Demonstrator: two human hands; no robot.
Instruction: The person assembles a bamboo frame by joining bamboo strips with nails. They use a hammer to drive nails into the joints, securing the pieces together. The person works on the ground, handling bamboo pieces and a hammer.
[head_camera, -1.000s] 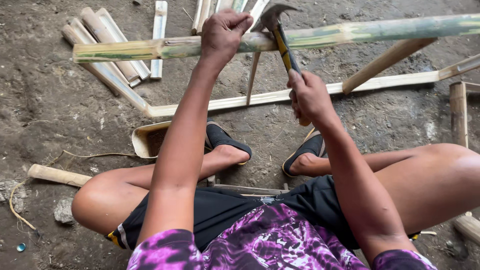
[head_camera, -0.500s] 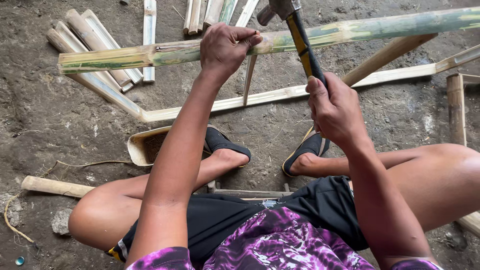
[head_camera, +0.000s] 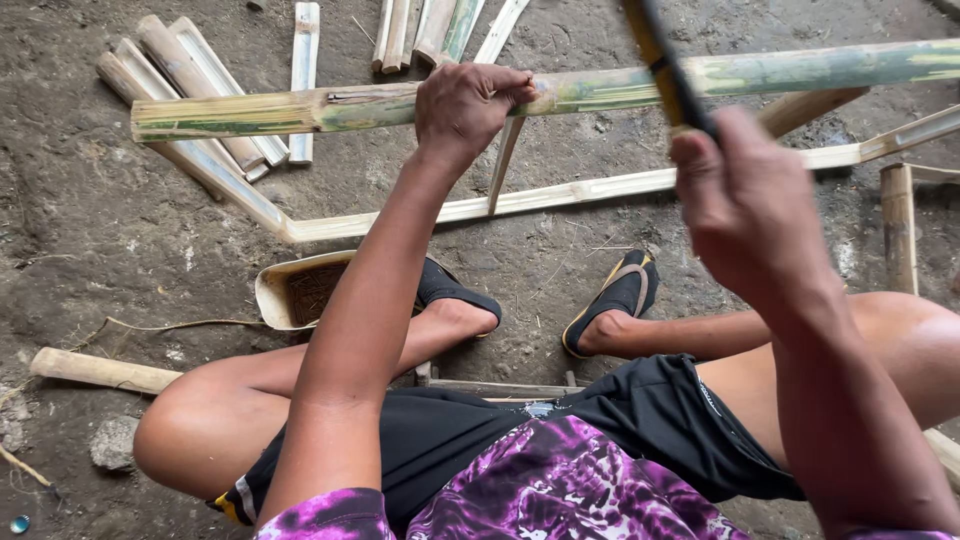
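Observation:
A long green bamboo pole (head_camera: 250, 108) lies level across the top of the head view. My left hand (head_camera: 468, 105) is closed around it near its middle. My right hand (head_camera: 745, 205) is raised close to the camera and blurred, gripping the yellow and black handle of a hammer (head_camera: 662, 62); the hammer's head is out of the frame at the top. Below the pole stands a frame of split bamboo strips (head_camera: 560, 193) with a thin upright strip (head_camera: 503, 165) just under my left hand.
Cut bamboo halves (head_camera: 185, 75) lie on the dirt floor at the upper left, more strips (head_camera: 430, 25) at the top. A small bamboo scoop (head_camera: 300, 290) holding brown fibre sits beside my left foot. A bamboo post (head_camera: 898, 235) stands at the right. A stick (head_camera: 95, 368) lies at the left.
My right hand has swung the hammer up and toward the camera; its head has left the frame. My left hand keeps its grip on the pole.

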